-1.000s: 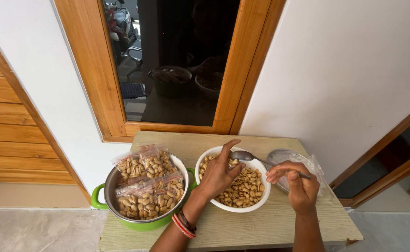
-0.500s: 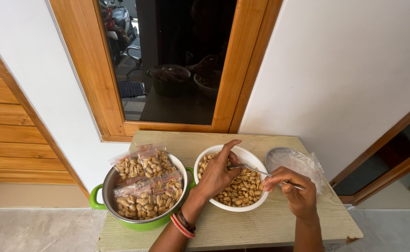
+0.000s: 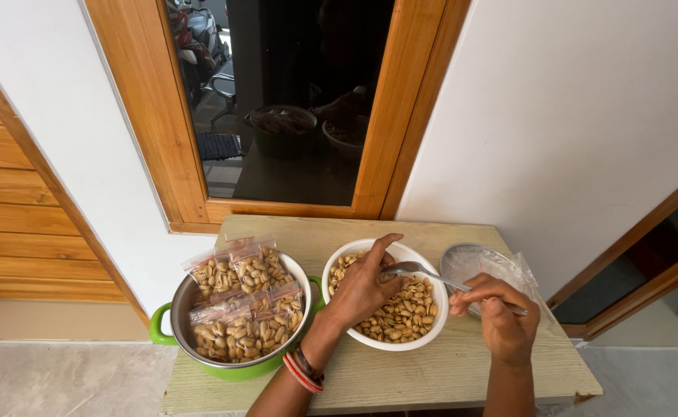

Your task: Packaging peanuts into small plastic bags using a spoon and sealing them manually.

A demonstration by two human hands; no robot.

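Observation:
A white bowl (image 3: 433,326) full of peanuts (image 3: 402,315) sits on the small wooden table (image 3: 431,378). My left hand (image 3: 363,284) rests over the bowl, fingers on the nuts. My right hand (image 3: 501,316) grips the handle of a metal spoon (image 3: 416,269), whose head lies over the peanuts beside my left fingers. To the left, a green-handled steel pot (image 3: 177,316) holds several small clear bags of peanuts (image 3: 242,305).
Clear plastic bags lie on a metal lid or plate (image 3: 484,266) at the table's right. A wood-framed dark window (image 3: 285,100) stands behind the table, against a white wall. Wooden panelling (image 3: 15,208) is at the left.
The spoon has dipped from above the bowl's right rim down into the peanuts, with my right hand shifting slightly. My left hand stays on the bowl.

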